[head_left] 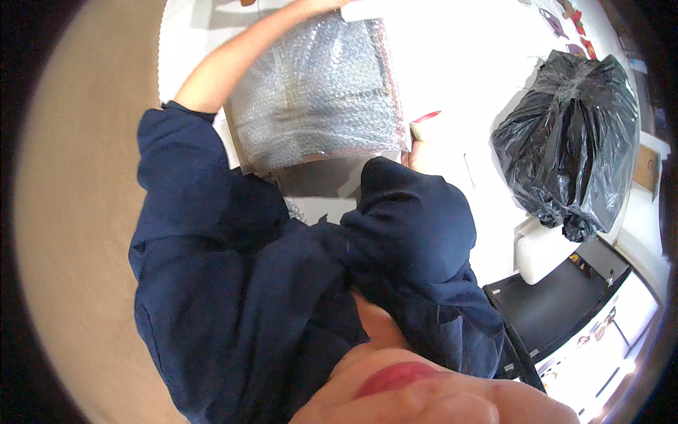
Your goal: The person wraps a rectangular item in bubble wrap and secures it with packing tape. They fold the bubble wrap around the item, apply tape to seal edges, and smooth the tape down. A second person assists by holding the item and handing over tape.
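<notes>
A flat rectangular item wrapped in clear bubble wrap (pixel 323 90) lies before me on a white surface. My left arm reaches across its far left side; my left hand (pixel 331 4) is cut off by the top edge, beside a white piece (pixel 363 10) whose kind I cannot tell. At the wrap's near right corner is my right hand (pixel 415 155), largely hidden by the dark sleeve. Just beyond it lies a small pale object with a red edge (pixel 425 118); whether I hold it is unclear.
On the right stands a full black plastic bag (pixel 572 138), with a white rounded object (pixel 545 252) below it. A black open-topped container or frame (pixel 553 305) is at the lower right. Red and purple items (pixel 577 26) lie at the far right. Plain beige floor (pixel 90 212) runs along the left.
</notes>
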The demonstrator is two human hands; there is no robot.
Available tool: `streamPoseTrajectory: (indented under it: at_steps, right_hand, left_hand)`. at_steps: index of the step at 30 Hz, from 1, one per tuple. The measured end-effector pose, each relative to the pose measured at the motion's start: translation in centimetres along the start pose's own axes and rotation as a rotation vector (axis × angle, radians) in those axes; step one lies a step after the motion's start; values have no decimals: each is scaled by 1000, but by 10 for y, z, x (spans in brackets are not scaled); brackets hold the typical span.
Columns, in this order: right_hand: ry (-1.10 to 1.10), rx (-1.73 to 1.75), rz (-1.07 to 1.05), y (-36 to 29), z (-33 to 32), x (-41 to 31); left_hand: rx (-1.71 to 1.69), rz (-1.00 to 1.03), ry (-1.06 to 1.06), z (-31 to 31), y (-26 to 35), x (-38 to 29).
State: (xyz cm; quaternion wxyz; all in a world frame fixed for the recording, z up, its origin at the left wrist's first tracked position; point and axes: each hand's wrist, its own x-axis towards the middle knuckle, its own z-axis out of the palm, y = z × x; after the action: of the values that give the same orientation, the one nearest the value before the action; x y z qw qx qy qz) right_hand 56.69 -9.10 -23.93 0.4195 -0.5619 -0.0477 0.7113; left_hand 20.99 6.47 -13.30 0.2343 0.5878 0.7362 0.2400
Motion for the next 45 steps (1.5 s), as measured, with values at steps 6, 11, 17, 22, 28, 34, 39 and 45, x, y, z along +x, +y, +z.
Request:
streamPoseTrajectory:
  at_steps: [6, 11, 17, 22, 28, 34, 39, 45]
  right_hand:
    - [133, 33, -20, -3, -30, 11]
    - [213, 58, -2, 13, -40, 12]
    - [320, -48, -33, 40, -11, 47]
    - [324, -349, -177, 54, -28, 61]
    - [408, -546, -502, -28, -85, -20]
    - [789, -1252, -849, -81, -300, -39]
    - [549, -1127, -768, -108, -302, -16]
    - [223, -1499, -1261, -180, -173, 7]
  left_hand:
    - [-22, 31, 133, 44, 24, 13]
    - [-104, -183, -1, 50, 38, 6]
    - [71, -68, 61, 68, 5, 20]
    - [181, -131, -30, 59, 17, 27]
    - [432, 44, 162, 43, 17, 2]
    - [232, 531, 48, 39, 72, -52]
    - [348, 741, -362, -55, 87, -116]
    - [103, 312, -419, -139, 54, -195]
